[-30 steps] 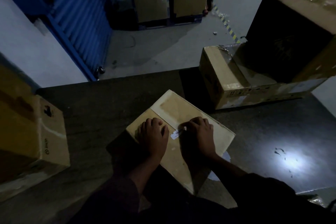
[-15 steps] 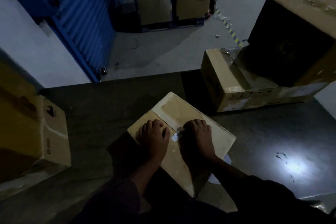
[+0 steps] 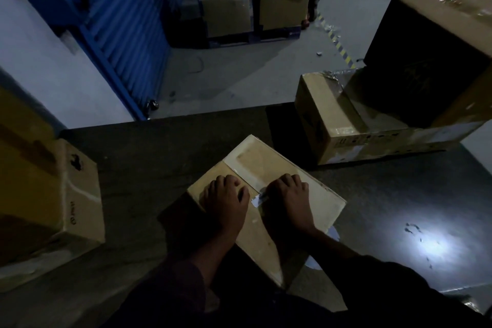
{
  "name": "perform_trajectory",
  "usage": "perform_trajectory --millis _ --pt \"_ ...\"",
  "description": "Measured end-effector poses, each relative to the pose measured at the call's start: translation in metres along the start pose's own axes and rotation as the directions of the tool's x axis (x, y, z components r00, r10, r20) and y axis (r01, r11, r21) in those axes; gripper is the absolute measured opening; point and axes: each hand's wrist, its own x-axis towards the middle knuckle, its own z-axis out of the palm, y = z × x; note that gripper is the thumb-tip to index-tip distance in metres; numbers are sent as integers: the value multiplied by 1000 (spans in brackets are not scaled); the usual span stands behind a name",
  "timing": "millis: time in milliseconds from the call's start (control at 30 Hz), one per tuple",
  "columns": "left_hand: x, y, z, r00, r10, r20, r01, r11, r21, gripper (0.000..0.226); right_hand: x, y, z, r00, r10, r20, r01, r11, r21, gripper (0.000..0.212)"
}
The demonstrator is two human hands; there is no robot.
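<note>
Left grip: released, fingers flat on the taped-shut carton, centre of the surface, contents hidden. Right grip: on the same lid, touching a white label; pinching or pressing, cannot tell. Closed side carton left; low carton far right, under a dark box.

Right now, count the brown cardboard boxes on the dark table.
4. Flat box under the left hand and right hand; squat box at left edge; long box far right; large box stacked on it. More may sit out of frame.
</note>
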Motion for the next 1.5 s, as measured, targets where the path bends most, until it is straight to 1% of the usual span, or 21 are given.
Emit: perform_trajectory --millis 100,167,300,333,433,600,733,833,933,1000,1067,1100,1167,1267,1367,1500 --pt "-1 2 -2 1000 -1 -8 1 1000 0 18 -1 2 0 1000 -9 22 9 1000 22 40" --pt "-1 3 -3 1000 -3 -8 3 1000 1 19 1 5 0 999 -4 40 2 999 43 37" --pt "-1 2 -4 1000 10 -11 -10 1000 2 18 -2 6 -2 999 30 -14 -28 991 135 37" --pt "-1 2 -4 1000 6 -1 -6 1000 11 18 -3 4 -4 999 24 -26 -20 991 132 34" --pt "-2 2 -4 1000 6 9 -6 999 32 17 -5 0 -10 1000 6 -20 -3 990 143 38" --pt "-1 3 -4 1000 -10 10 10 1000 23 17 -2 5 -2 1000 12 -15 -11 995 101 23" --pt "-1 2 -3 1000 8 -13 -7 1000 18 17 -1 4 1 1000 -3 15 3 999 48 28" --pt "-1 3 -3 1000 4 -17 -4 1000 24 18 -2 4 -4 1000 -17 22 15 997 81 30" --pt "-1 2 -2 1000 11 -27 -11 1000 3 18 -4 3 -9 999 -37 21 34 993 116 25" --pt "-1 3 -3 999 11 -35 -11 1000 -8 18 -7 2 -9 1000 -24 -15 26 985 171 31" --pt "-1 4 -3 999 11 -37 -11 1000 2 18 -7 2 -8 999 37 -24 -30 971 239 42" --pt "-2 4 -4 999 8 -32 -7 1000 14 18 -6 4 -7 999 33 -20 -28 973 229 42" --pt "-3 5 -5 1000 5 -30 -4 999 38 19 -5 7 -2 1000 -11 -16 13 989 144 29" --pt "-3 5 -6 1000 1 -26 0 999 50 19 -4 8 1 1000 -3 -30 6 996 90 19" --pt "-3 5 -6 1000 13 -15 -12 999 41 19 -1 9 4 1000 -19 -20 20 999 49 15" --pt "-2 4 -5 1000 6 -25 -5 999 33 20 -1 11 4 1000 -29 -3 30 998 57 17"
